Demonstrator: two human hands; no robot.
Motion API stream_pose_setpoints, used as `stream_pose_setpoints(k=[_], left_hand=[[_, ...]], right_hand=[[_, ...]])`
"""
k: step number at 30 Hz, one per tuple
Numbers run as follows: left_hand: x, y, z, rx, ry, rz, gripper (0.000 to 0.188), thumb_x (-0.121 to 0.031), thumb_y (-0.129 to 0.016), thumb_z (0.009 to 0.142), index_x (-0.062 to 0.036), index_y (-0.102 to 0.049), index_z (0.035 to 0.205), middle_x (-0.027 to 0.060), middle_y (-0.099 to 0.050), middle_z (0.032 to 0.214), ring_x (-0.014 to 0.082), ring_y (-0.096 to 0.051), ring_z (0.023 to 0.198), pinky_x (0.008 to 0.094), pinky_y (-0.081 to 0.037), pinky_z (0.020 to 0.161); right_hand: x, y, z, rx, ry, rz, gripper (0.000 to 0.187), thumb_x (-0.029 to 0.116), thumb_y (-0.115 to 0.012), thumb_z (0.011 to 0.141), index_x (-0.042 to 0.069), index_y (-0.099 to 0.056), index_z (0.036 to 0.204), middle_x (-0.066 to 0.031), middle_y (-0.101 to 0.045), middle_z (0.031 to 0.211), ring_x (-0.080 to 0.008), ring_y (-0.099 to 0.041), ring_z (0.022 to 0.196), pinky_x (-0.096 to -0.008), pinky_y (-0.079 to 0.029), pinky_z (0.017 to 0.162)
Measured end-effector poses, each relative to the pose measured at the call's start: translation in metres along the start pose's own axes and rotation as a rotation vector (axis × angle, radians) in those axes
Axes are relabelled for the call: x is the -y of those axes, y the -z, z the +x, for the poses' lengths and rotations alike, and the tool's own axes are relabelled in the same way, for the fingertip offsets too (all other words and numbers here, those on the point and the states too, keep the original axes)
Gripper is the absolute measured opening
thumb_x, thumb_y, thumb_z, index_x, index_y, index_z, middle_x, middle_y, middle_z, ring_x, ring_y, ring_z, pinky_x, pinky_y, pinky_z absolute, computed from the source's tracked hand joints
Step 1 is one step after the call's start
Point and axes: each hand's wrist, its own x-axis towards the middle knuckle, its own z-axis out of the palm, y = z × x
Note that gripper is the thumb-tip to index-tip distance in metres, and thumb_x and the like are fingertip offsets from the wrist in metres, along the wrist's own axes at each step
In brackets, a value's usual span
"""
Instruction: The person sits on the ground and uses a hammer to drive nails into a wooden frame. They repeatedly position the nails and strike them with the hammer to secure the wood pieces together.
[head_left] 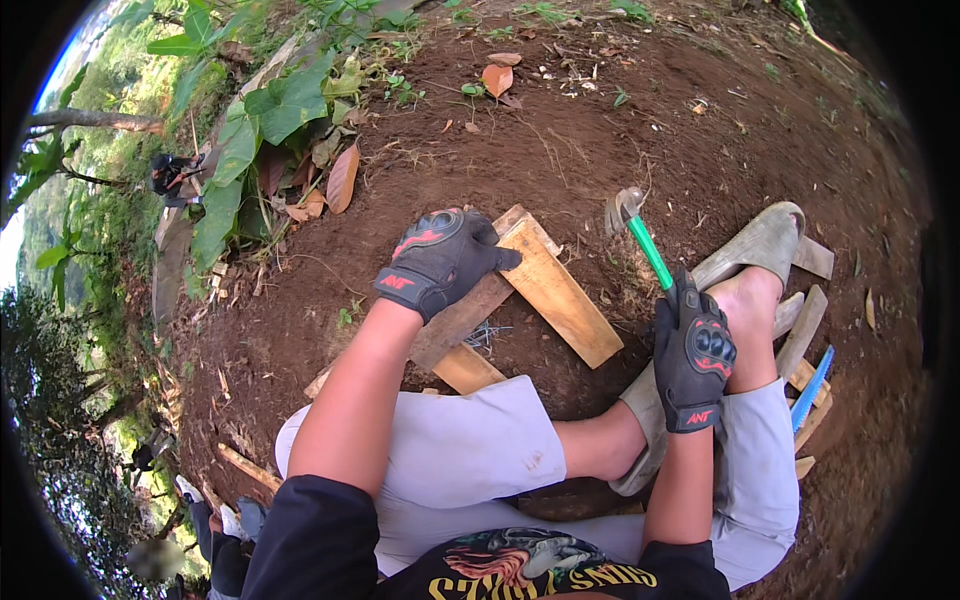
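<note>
My left hand [440, 255], in a black glove with red marks, is closed on the upper end of a short light wooden board [562, 300], its thumb lying over the edge. Another wood piece [525, 225] shows behind that end, and a darker plank [462, 322] slants away under my left wrist. My right hand [695, 345], gloved alike, is wrapped round the green handle of a hammer [650, 248]. The hammer's metal head is just above the soil, to the right of the board; whether it touches the ground I cannot tell. Loose nails [487, 335] lie beside the dark plank.
Brown soil [700, 130] slopes around me. Wood offcuts [800, 325] and a blue saw-like blade [812, 390] lie beyond my right leg. Another light board [467, 370] lies by my left knee. Leafy plants [285, 105] line the left edge, with a person [175, 175] farther off.
</note>
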Motion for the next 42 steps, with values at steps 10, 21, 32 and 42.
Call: stream_pose_setpoints(k=[10, 21, 32, 42], left_hand=[[0.005, 0.007, 0.002, 0.025, -0.067, -0.027, 0.063, -0.063, -0.072, 0.096, -0.0077, -0.079, 0.125, 0.0185, -0.080, 0.116, 0.0362, -0.076, 0.112, 0.0464, -0.057, 0.098], [0.042, 0.010, 0.008, -0.036, -0.155, -0.010, 0.041, -0.031, -0.062, 0.101, -0.0075, -0.076, 0.131, 0.0192, -0.079, 0.123, 0.0380, -0.074, 0.118, 0.0459, -0.056, 0.105], [0.041, 0.000, 0.009, -0.012, -0.275, -0.053, 0.042, -0.033, -0.061, 0.103, -0.0117, -0.075, 0.136, 0.0149, -0.077, 0.133, 0.0353, -0.072, 0.125, 0.0442, -0.055, 0.109], [0.034, 0.008, 0.005, 0.034, -0.243, -0.127, 0.050, -0.047, -0.060, 0.106, -0.0088, -0.074, 0.135, 0.0177, -0.078, 0.128, 0.0376, -0.073, 0.121, 0.0448, -0.056, 0.105]], right_hand=[[0.070, -0.059, -0.026, 0.073, 0.293, 0.189, 0.100, 0.040, -0.093, 0.079, 0.008, -0.049, 0.162, -0.0221, -0.066, 0.140, -0.0408, -0.063, 0.128, -0.0530, -0.050, 0.111], [0.070, -0.064, -0.025, 0.073, 0.290, 0.370, 0.087, 0.026, -0.088, 0.078, 0.007, -0.056, 0.157, -0.0248, -0.069, 0.128, -0.0442, -0.069, 0.114, -0.0529, -0.058, 0.098], [0.069, -0.060, -0.015, 0.092, 0.282, 0.355, 0.088, 0.026, -0.087, 0.078, 0.009, -0.054, 0.158, -0.0243, -0.069, 0.129, -0.0441, -0.067, 0.119, -0.0528, -0.057, 0.100], [0.066, -0.062, -0.013, 0.118, 0.268, 0.388, 0.090, 0.026, -0.087, 0.078, 0.011, -0.054, 0.160, -0.0236, -0.068, 0.138, -0.0437, -0.065, 0.126, -0.0523, -0.055, 0.106]])
